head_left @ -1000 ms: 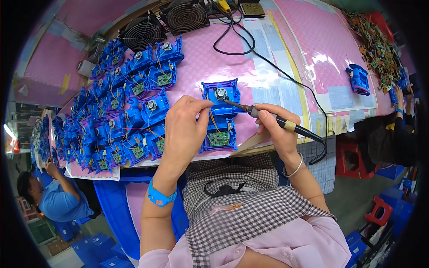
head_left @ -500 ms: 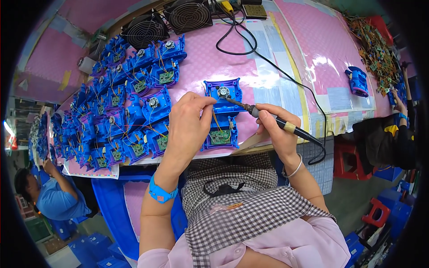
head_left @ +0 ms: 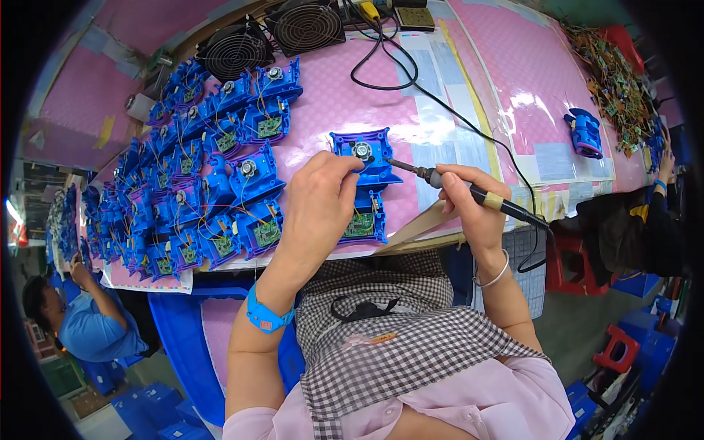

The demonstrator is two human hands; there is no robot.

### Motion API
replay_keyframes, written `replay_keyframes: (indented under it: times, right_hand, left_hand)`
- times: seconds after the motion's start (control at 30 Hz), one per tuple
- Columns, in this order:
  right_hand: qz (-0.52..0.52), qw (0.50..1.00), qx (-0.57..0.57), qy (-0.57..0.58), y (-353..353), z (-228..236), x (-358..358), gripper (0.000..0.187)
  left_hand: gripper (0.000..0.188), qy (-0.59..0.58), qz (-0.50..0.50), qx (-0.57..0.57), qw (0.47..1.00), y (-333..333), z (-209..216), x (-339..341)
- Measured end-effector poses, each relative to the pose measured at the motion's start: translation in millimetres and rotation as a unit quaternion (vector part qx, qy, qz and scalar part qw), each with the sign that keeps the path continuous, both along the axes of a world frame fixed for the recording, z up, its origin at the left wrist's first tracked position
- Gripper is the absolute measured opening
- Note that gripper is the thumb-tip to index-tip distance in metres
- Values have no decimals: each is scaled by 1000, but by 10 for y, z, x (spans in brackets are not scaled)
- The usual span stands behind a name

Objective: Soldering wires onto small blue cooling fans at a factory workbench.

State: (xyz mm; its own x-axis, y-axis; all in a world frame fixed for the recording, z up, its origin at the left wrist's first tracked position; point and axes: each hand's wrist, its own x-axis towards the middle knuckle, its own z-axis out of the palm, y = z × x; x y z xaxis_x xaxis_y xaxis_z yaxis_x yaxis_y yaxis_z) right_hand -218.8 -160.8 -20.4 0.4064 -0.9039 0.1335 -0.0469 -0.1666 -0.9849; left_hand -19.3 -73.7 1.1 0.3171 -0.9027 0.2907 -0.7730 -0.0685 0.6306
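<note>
A blue plastic housing (head_left: pixel 380 169) lies on the table in front of me, with a round silver speaker (head_left: pixel 361 151) set in its upper half. In its lower half sits a green circuit board (head_left: pixel 361 226), partly covered by my left hand. My left hand (head_left: pixel 317 209) is at the housing's left side, thumb and index finger pinched together just below the speaker; whatever they hold is too small to tell. A soldering iron (head_left: pixel 493 199) is gripped in my right hand (head_left: pixel 473 216). Its tip points left, at the housing's right part beside the speaker.
Rows of similar blue housings (head_left: pixel 253 176) with wires and boards crowd the left side. Two black fans (head_left: pixel 306 29) and a soldering stand (head_left: pixel 415 18) are at the back. The iron's black cord (head_left: pixel 469 121) crosses the table. One blue housing (head_left: pixel 584 133) lies right. Co-workers sit on both sides.
The soldering iron and my right hand have moved right, drawing the tip back from near the speaker. My left hand has shifted slightly right against the housing, still pinched.
</note>
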Motion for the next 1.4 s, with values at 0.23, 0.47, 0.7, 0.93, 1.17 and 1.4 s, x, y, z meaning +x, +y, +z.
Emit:
replay_keyframes:
  times: [0.23,0.47,0.7,0.93,1.17,1.4]
  right_hand:
    - [24,999,-25,24,-35,-80,13,17]
    - [30,999,-28,23,-58,-91,19,17]
    - [35,998,-40,22,-71,-85,14,17]
    - [14,1000,4,-13,-72,-56,-7,18]
    - [23,1000,-18,9,-19,-123,5,17]
    - [21,999,-27,8,-2,-103,18,17]
  left_hand:
    - [9,11,-28,12,999,-99,-73,-38]
    - [10,23,-20,23,999,-150,-101,-46]
    - [11,-38,2,10,999,-14,28,23]
    - [14,172,199,-17,965,167,-13,158]
    - [14,-1,148,-42,988,132,-27,-30]
    - [11,177,105,-94,974,-31,-165,-79]
